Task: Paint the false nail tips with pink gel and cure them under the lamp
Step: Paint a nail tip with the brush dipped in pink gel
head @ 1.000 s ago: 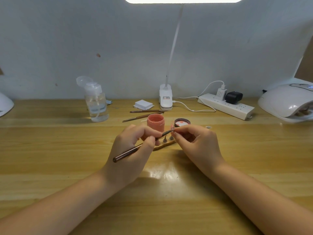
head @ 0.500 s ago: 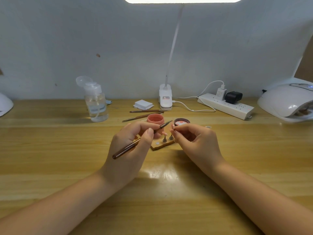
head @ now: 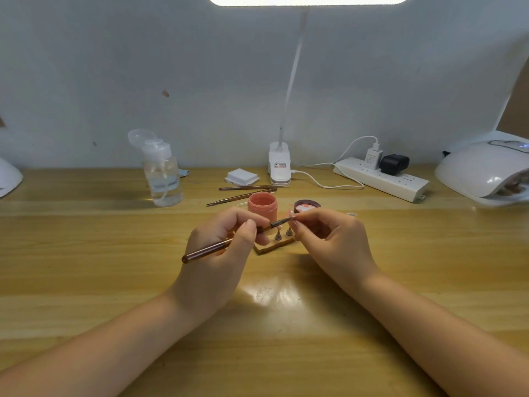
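My left hand (head: 220, 253) grips a brown nail brush (head: 211, 249), with its bristle end pointing right. The brush tip touches a small false nail tip (head: 292, 215) that my right hand (head: 329, 239) pinches between thumb and forefinger. Below and between the hands a small wooden stand (head: 272, 247) carries two little metal holders (head: 283, 234). Just behind stand the open pink gel jar (head: 262, 206) and its lid (head: 307, 206) lying face up. The white curing lamp (head: 483, 170) is at the far right of the table.
A clear pump bottle (head: 161, 174) stands at the back left. Two spare brushes (head: 243, 193), a white pad stack (head: 242, 177), the desk lamp's clip base (head: 280, 167) and a power strip (head: 380, 177) with plugs and cables lie along the back. A white object (head: 8, 179) is at the left edge.
The brush tip has risen slightly against the nail tip and stroked along it. Both hands stay in nearly the same place above the stand.
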`<state>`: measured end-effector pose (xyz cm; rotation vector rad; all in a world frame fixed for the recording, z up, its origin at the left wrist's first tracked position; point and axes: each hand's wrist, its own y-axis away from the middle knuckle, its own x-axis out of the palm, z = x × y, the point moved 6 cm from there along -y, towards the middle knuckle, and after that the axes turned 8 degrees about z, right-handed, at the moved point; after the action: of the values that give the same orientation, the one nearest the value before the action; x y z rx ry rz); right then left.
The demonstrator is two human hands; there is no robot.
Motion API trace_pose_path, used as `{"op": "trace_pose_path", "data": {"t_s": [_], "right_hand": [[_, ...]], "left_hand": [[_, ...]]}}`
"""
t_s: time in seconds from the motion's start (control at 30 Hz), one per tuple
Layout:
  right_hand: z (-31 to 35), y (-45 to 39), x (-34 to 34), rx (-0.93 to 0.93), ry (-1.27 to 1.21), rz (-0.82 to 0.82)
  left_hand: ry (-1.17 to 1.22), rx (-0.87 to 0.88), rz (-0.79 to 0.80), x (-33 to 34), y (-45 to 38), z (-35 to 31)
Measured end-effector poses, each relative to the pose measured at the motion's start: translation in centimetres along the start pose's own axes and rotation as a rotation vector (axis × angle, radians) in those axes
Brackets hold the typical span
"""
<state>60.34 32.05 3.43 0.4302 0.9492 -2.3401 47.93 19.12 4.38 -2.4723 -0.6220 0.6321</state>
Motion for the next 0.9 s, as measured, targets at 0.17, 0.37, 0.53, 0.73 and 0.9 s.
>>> {"op": "trace_pose_path", "data": {"t_s": [0.17, 0.37, 0.53, 0.73, 0.9], "right_hand": [[-0.03, 0.0, -0.01, 0.002, -0.001, -0.006], [-0.08, 0.06, -0.01, 0.007, 0.019, -0.012], [0.02, 0.08, -0.09, 0.002, 0.03, -0.025], [-0.16, 0.06, -0.02, 0.02, 0.031, -0.018], [-0.19, 0.02, 0.01, 0.019, 0.037, -0.016]], "left_hand": [[0.044, -0.012, -0.037, -0.35, -0.1, -0.05], [-0.058, -0.03, 0.027, -0.13, 0.1, -0.12], [-0.052, -0.031, 0.012, -0.07, 0.04, -0.17], [0.052, -0.037, 0.043, 0.05, 0.18, -0.05], [0.056, -0.074, 0.046, 0.26, -0.11, 0.42]]}}
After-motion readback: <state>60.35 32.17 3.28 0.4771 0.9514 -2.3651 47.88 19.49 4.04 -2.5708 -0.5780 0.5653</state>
